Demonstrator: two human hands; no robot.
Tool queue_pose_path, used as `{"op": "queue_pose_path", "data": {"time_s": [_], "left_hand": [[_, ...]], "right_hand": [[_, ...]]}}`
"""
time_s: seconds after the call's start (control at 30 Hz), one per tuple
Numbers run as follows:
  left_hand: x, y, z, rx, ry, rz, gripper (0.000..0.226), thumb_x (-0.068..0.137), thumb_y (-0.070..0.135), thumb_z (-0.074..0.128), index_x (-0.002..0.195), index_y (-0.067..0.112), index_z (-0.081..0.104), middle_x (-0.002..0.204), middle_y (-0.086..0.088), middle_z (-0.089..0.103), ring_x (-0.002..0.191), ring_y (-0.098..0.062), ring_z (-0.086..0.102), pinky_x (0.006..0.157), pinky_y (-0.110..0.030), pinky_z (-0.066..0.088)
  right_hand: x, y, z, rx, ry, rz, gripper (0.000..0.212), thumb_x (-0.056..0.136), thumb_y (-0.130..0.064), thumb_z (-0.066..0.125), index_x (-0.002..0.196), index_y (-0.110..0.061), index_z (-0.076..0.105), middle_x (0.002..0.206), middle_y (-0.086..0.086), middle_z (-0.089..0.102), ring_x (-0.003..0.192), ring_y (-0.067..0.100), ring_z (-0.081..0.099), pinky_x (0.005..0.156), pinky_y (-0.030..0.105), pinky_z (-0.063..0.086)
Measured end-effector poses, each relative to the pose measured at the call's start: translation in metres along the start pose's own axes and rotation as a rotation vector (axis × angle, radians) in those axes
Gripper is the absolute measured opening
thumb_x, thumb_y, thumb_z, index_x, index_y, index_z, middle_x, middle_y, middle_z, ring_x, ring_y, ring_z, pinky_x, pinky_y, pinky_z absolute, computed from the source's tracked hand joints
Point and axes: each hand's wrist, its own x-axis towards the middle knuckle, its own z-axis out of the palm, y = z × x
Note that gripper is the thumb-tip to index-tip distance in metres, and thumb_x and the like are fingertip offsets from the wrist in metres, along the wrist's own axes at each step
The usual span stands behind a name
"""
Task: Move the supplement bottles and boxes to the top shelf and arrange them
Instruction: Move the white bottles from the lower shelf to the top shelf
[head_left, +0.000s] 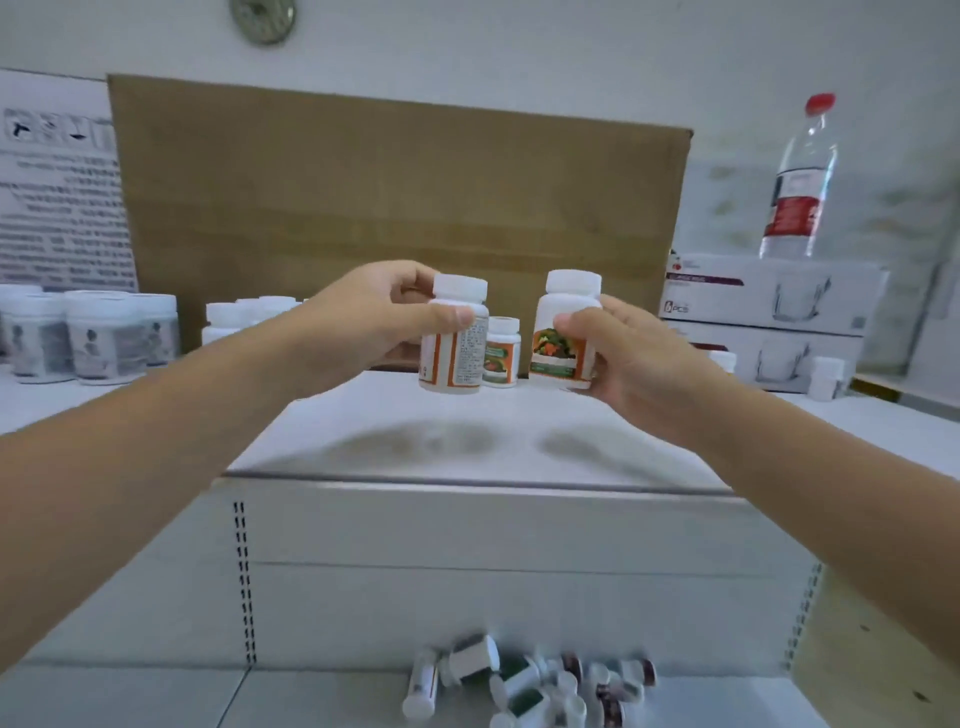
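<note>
I have both hands up over the top shelf (467, 415), each carrying one supplement bottle. My left hand (374, 322) wraps the left bottle (454, 338) high on its body, thumb across the front just under the white cap and fingers curled behind. My right hand (623, 358) grips the right bottle (563, 332) from its right side, thumb on the label and fingers round the back. Both bottles are upright, long axis vertical and caps up, side by side but apart. The next move turns on the standing bottle (501, 353) already on the shelf. It shows in the gap between the two I hold, further back toward the cardboard box (400, 208), so the free spots lie down and a little away from me, one on each side of it. The left bottle looks the nearer to it. Shadows fall on the shelf in front of the bases, so I judge both bottles hang just above the surface, though I cannot be sure. The left bottle turns its printed text toward me, while the other two show the vegetable picture. I would twist the left one about its vertical axis before lowering it. A heap of bottles (519, 680) lies on the lower shelf (156, 696).
</note>
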Motion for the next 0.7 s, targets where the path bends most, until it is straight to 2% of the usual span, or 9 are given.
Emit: {"op": "queue_pose_path", "data": {"time_s": [0.07, 0.13, 0.23, 0.33, 0.4, 0.47, 0.57, 0.7], "left_hand": [[0.026, -0.007, -0.009, 0.052, -0.044, -0.052, 0.057, 0.062, 0.031, 0.083, 0.109, 0.01, 0.06, 0.099, -0.007, 0.076, 0.093, -0.022, 0.073, 0.072, -0.029, 0.059], [0.049, -0.017, -0.014, 0.122, -0.081, -0.086, 0.06, 0.061, 0.031, 0.088, 0.107, 0.009, 0.058, 0.1, -0.01, 0.074, 0.091, -0.02, 0.074, 0.072, -0.029, 0.059], [0.081, -0.041, -0.018, 0.234, -0.074, -0.123, 0.039, 0.077, 0.023, 0.081, 0.103, 0.012, 0.055, 0.106, -0.013, 0.071, 0.092, -0.018, 0.072, 0.079, -0.034, 0.06], [0.097, -0.067, -0.018, 0.287, -0.06, -0.157, 0.028, 0.083, 0.021, 0.075, 0.103, 0.018, 0.054, 0.108, -0.009, 0.068, 0.099, -0.019, 0.069, 0.088, -0.039, 0.058], [0.099, -0.08, -0.015, 0.31, -0.042, -0.139, 0.029, 0.083, 0.025, 0.075, 0.104, 0.022, 0.055, 0.105, -0.003, 0.068, 0.101, -0.018, 0.067, 0.09, -0.04, 0.057], [0.097, -0.087, -0.014, 0.336, -0.004, -0.096, 0.03, 0.082, 0.033, 0.075, 0.104, 0.026, 0.056, 0.102, 0.005, 0.067, 0.097, -0.011, 0.066, 0.085, -0.033, 0.058], [0.092, -0.092, -0.017, 0.33, -0.004, -0.068, 0.032, 0.079, 0.036, 0.078, 0.104, 0.03, 0.058, 0.098, 0.011, 0.068, 0.084, -0.002, 0.068, 0.072, -0.025, 0.06], [0.086, -0.096, -0.02, 0.303, -0.021, -0.135, 0.04, 0.073, 0.024, 0.084, 0.104, 0.026, 0.059, 0.097, 0.006, 0.072, 0.086, -0.007, 0.071, 0.076, -0.034, 0.061]], "right_hand": [[0.029, 0.006, -0.007, -0.166, -0.025, -0.021, 0.029, 0.089, -0.018, 0.066, 0.117, -0.012, 0.061, 0.109, 0.012, 0.07, 0.1, 0.027, 0.068, 0.097, 0.047, 0.051], [0.055, 0.014, -0.012, -0.303, -0.045, -0.028, 0.029, 0.09, -0.016, 0.066, 0.118, -0.014, 0.062, 0.114, 0.012, 0.07, 0.106, 0.028, 0.068, 0.097, 0.045, 0.052], [0.085, 0.031, -0.017, -0.479, -0.02, -0.021, 0.033, 0.087, -0.014, 0.069, 0.119, -0.016, 0.059, 0.115, 0.01, 0.07, 0.108, 0.027, 0.066, 0.097, 0.047, 0.051], [0.102, 0.052, -0.022, -0.492, -0.022, -0.033, 0.036, 0.084, -0.01, 0.072, 0.114, -0.016, 0.053, 0.116, 0.01, 0.068, 0.1, 0.018, 0.067, 0.084, 0.031, 0.056], [0.106, 0.065, -0.025, -0.499, -0.018, -0.071, 0.036, 0.082, -0.008, 0.074, 0.11, -0.015, 0.053, 0.114, 0.014, 0.067, 0.096, 0.017, 0.066, 0.088, 0.032, 0.056], [0.107, 0.072, -0.027, -0.535, -0.016, -0.107, 0.036, 0.081, -0.009, 0.076, 0.109, -0.016, 0.054, 0.111, 0.014, 0.066, 0.097, 0.021, 0.067, 0.091, 0.037, 0.055], [0.107, 0.078, -0.029, -0.575, -0.037, -0.121, 0.045, 0.076, -0.011, 0.08, 0.109, -0.022, 0.053, 0.108, 0.006, 0.066, 0.093, 0.015, 0.068, 0.081, 0.028, 0.057], [0.106, 0.078, -0.028, -0.592, -0.026, -0.128, 0.048, 0.073, -0.015, 0.083, 0.109, -0.022, 0.052, 0.101, 0.002, 0.066, 0.085, 0.008, 0.067, 0.078, 0.024, 0.055]]}}
